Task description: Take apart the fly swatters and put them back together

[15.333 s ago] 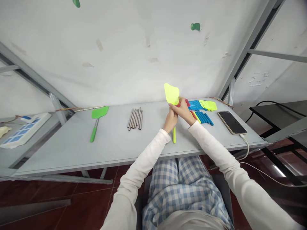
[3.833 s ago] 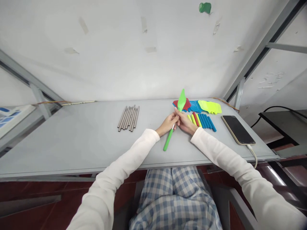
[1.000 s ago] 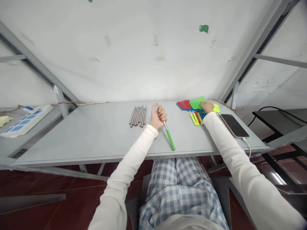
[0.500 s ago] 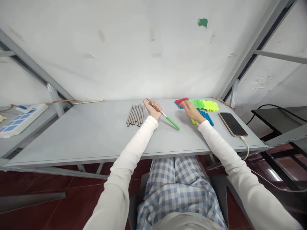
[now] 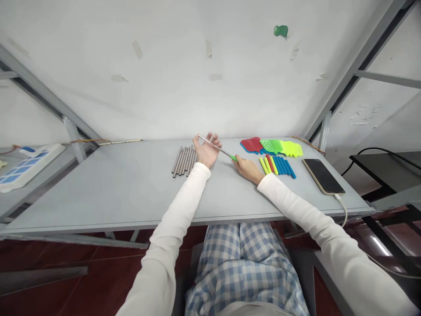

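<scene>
My right hand (image 5: 247,169) is closed round the green grip (image 5: 233,157) of a thin metal rod (image 5: 225,152). Most of that grip is hidden inside the fingers. The rod slants up and left across my left hand (image 5: 208,151), which is turned palm up with its fingers spread. The rod's tip lies by the left thumb; whether it touches the palm I cannot tell. Several similar metal rods (image 5: 183,161) lie side by side just left of my left hand. Right of my right hand is a row of coloured tube grips (image 5: 279,166) in yellow, red and blue.
Flat plastic swatter-like heads, red (image 5: 251,144), green (image 5: 271,145) and yellow (image 5: 291,148), overlap near the wall. A phone (image 5: 323,176) with a charging cable lies at the table's right. A power strip (image 5: 31,166) rests at far left.
My right hand has come left from the coloured grips and closed round the rod's green grip. My left hand has loosened from round the rod and spread its fingers.
</scene>
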Demonstrator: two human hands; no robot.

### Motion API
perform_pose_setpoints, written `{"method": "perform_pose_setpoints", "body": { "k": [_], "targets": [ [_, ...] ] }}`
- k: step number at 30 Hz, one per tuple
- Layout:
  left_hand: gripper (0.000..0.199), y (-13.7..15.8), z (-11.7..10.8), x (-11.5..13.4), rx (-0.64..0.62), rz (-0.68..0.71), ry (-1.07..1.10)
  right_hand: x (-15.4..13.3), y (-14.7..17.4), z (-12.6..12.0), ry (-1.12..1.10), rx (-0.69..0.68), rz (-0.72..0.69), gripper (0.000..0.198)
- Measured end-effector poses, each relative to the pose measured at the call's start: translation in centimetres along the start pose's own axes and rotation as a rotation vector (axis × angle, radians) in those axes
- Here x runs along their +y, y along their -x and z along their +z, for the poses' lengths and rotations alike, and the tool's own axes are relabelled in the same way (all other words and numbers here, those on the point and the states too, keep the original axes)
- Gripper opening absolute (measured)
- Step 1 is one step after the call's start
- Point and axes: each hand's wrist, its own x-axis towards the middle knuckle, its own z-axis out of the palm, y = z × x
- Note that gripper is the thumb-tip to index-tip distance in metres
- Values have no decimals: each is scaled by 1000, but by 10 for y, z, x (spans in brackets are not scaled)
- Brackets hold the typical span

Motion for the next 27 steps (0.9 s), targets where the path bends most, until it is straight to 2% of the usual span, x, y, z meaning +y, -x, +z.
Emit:
{"method": "perform_pose_setpoints", "body": {
  "k": [6, 10, 15, 19, 23, 27],
  "targets": [
    [44, 3, 7, -23, -1, -157, -133, 3, 4, -7, -85, 65, 40, 35],
    [41, -1, 0, -31, -1, -131, -156, 1, 6, -12, -102, 71, 71, 33],
    [42, -4, -6, -37, 135, -63, -42, -6, 1, -10, -176, 85, 98, 30],
    [49, -1, -7, -41, 163, 4, 61, -5, 0, -8, -237, 113, 90, 29],
    [56, -2, -9, -34, 290, -26, 17, -6, 3, -8, -210, 114, 11, 26],
    [45, -4, -13, -24, 459, -76, 46, -22, 5, -7, -198, 88, -15, 26]
  ]
}}
